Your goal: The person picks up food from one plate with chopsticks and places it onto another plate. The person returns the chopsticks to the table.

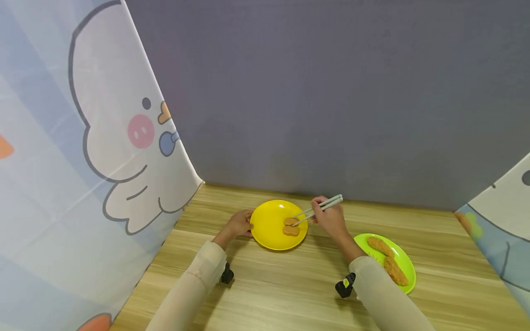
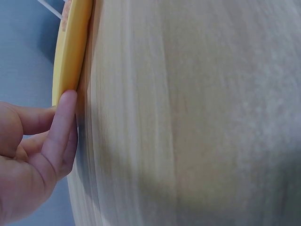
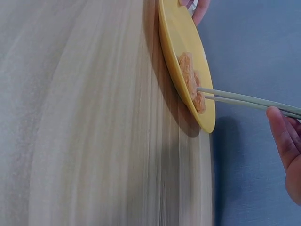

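Item: yellow plate [image 1: 269,227], centre of tabletop [image 1: 290,280], near back wall [image 1: 331,92]; carries two nuggets [image 1: 291,226], touching each other, on its right half. Left hand [image 1: 239,224]: at plate's left rim, one finger [image 2: 60,132] straight and pressed against the rim edge per wrist view, other fingers loosely bent behind it; grasping nothing, just steadying. Right hand [image 1: 330,217]: fingers clenched round chopsticks [image 1: 318,209], upper ends at the hand, tips [image 3: 201,93] down on the rear nugget; sticks lie close together, nearly parallel. Whether tips actually pinch the nugget or only touch it: can't tell from these views. Also present: green plate [image 1: 407,264], right of yellow one, well apart, w/ two longer breaded pcs [image 1: 388,259] lying along it; cartoon-print curtains [image 1: 83,161] both sides. Step in hand, as judged: chopstick tips working at a nugget on yellow plate, plate braced by left hand. Next move, judged: needs firm squeeze on sticks across nugget's width, tips kept level, lift straight up so neighbour pc isn't dragged; left finger to keep plate from sliding.
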Motion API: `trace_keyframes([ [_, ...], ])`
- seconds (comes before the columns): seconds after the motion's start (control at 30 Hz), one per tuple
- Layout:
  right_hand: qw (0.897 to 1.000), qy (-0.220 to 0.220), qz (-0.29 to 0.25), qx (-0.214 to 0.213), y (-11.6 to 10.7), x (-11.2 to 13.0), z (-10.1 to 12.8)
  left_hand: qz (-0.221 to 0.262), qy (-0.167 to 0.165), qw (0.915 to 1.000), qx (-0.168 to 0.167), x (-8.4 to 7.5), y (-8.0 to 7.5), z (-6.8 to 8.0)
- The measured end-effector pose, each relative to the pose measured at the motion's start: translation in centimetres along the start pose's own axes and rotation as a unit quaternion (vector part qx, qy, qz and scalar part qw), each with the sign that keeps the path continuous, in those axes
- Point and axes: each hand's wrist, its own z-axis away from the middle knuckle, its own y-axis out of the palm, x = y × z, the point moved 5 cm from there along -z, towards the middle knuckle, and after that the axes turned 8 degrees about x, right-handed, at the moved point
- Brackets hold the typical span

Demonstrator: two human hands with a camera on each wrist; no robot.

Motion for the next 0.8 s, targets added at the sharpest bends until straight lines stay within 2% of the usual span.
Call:
trace_keyframes([
  [0.37,1.000,0.005,-0.009,-0.017,-2.6,0.8,0.1,-0.002,0.008,1.0000,-0.002,-0.3,0.0,-0.3],
  [0.8,0.998,0.024,-0.022,-0.056,-8.9,-0.1,2.3,0.000,0.011,0.9999,0.003,0.1,0.2,0.2],
])
